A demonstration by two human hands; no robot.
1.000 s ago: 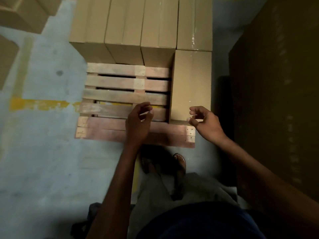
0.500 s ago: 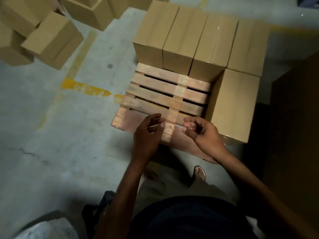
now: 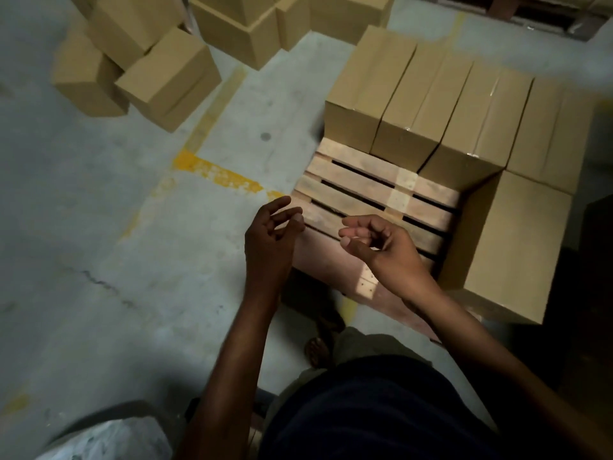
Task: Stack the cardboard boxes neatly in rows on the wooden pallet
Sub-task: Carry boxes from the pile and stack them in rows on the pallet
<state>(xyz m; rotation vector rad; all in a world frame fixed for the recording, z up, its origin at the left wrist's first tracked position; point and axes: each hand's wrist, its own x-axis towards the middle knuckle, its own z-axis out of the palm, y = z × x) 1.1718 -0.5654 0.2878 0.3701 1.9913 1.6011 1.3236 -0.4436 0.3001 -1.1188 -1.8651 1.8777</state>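
Cardboard boxes [image 3: 428, 104] untouched: left hand [image 3: 270, 240] and right hand [image 3: 386, 250] hover loosely curled, empty, above pallet [image 3: 358, 190]

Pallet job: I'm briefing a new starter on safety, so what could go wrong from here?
The loose boxes on the floor lie tilted on one another, so pulling one out may topple the rest. The sandalled foot stands close to the pallet; a dropped box could land on the toes. A box set askew beside the lone front box would spoil the row.
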